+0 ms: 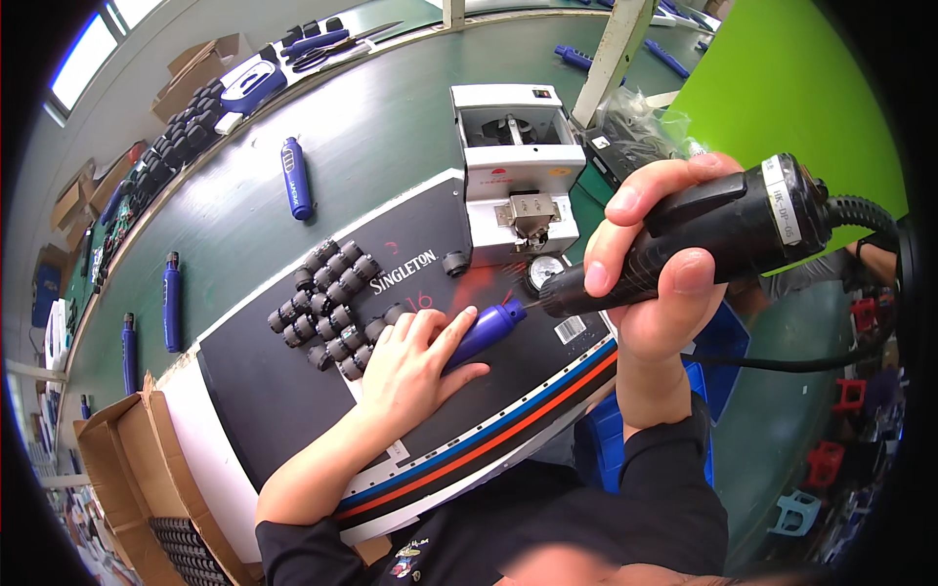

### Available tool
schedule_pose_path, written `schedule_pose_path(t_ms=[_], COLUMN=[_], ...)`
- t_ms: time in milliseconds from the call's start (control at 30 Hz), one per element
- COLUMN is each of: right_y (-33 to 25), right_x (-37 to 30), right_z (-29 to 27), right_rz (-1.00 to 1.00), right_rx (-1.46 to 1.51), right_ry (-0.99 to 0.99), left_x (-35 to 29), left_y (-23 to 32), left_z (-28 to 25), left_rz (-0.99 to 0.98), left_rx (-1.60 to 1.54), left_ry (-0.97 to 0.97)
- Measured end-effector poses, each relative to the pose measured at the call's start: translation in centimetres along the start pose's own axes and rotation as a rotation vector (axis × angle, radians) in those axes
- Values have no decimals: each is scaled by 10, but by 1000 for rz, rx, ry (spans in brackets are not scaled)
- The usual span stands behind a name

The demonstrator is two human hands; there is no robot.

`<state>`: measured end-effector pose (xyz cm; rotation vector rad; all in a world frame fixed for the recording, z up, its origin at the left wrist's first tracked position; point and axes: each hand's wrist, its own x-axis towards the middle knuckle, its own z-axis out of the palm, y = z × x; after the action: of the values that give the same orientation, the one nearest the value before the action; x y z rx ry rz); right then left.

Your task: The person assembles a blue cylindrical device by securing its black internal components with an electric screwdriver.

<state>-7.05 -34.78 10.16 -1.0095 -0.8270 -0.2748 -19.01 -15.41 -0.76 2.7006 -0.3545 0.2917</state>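
My left hand (403, 369) pins a blue tube-shaped housing (486, 333) to the dark mat (264, 381), fingers along its far side and thumb on the near side. My right hand (664, 264) is wrapped round a black electric screwdriver (718, 227), held almost level with its cable running off to the right. The screwdriver's bit points left and meets the right end of the blue housing; whether a screw sits there is too small to tell. A cluster of black ribbed caps (330, 301) lies just left of my left hand. One loose black cap (455, 264) sits beyond the housing.
A white screw feeder (518, 186) stands behind the mat, with a small round dial (544, 272) before it. More blue housings (296, 179) lie across the green table (391, 107). A cardboard box (147, 479) stands at left, blue bins (718, 342) at right.
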Motion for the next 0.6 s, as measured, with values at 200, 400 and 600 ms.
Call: schedule_pose_path(t_ms=[200, 400, 600], right_y=[5, 10, 15], right_x=[-22, -29, -26], right_z=[22, 26, 20], right_rz=[184, 253, 0], right_rx=[160, 139, 79], right_ry=[9, 43, 46], left_x=[3, -1, -3], left_y=[-3, -11, -10], left_z=[-5, 2, 3], left_rz=[58, 62, -6], left_rx=[-217, -315, -403], left_ry=[247, 267, 215])
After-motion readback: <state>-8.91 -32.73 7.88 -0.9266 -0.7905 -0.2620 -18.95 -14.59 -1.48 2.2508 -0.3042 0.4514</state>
